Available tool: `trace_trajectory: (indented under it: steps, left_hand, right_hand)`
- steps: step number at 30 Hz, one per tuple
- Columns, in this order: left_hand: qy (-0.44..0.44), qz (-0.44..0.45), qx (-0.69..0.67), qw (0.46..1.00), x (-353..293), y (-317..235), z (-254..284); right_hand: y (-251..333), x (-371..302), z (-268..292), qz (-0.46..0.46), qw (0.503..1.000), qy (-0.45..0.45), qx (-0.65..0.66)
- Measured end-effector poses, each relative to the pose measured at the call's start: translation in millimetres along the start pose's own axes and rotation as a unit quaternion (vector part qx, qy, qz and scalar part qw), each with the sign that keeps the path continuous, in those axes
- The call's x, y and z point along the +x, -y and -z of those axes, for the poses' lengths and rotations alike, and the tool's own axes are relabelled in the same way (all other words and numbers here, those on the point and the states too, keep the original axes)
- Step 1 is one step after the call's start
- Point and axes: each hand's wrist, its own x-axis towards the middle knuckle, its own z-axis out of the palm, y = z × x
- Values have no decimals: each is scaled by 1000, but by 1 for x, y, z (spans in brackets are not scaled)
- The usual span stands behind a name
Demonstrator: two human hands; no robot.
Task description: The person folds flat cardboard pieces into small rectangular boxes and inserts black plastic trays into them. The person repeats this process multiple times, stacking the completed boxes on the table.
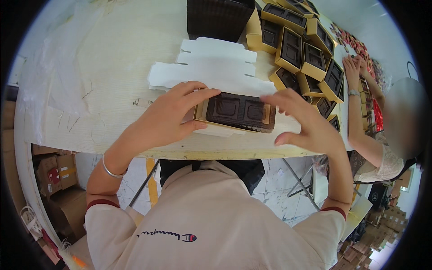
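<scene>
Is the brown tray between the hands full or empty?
Empty: the brown tray's two hollows show bare bottoms, with nothing in them.

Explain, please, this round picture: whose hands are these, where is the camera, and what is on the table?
There is no machine, only a person's two bare hands. The camera sits on that person's head and looks down; its wide lens bends straight edges. The left hand holds the left end of a gold box with a dark tray at its opening. The right hand is open near the other end; whether it touches is unclear. On the table, beyond the box, are flat white cardboard and a black box. More gold boxes are piled to the right, near another person.
</scene>
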Motion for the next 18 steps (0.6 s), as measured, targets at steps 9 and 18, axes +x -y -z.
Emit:
trace_trajectory:
  steps: [9,18]
  left_hand:
    - [57,6,-18,998,14,5,7]
    - [1,-71,125,990,13,-22,-5]
  right_hand:
    - [-13,0,-46,138,968,-103,-183]
    - [-5,9,-23,174,946,7,-272]
